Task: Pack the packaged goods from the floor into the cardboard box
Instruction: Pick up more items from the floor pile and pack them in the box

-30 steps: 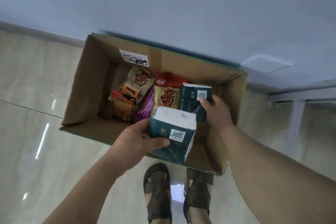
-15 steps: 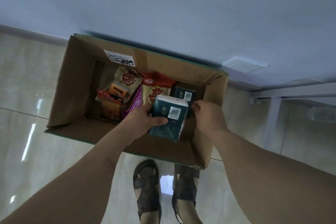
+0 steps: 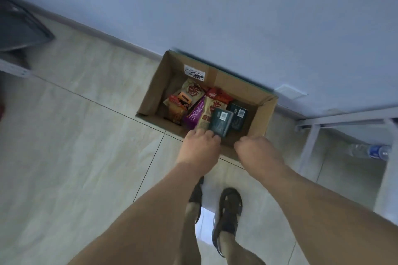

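Left hand (image 3: 199,148): fingers reach down over the near rim of the cardboard box (image 3: 163,75) at the nearer teal pack (image 3: 220,122); whether they grip it cannot be told. Right hand (image 3: 257,149) is loosely curled, holding nothing. Both teal packs stand on end beside the snack bags (image 3: 193,92), presumably to save room; the farther teal pack (image 3: 238,117) is just behind.

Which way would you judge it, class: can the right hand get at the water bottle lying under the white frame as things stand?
Probably not without moving: the right hand hangs over the box, while the bottle lies well off to the right, beyond the frame's leg.
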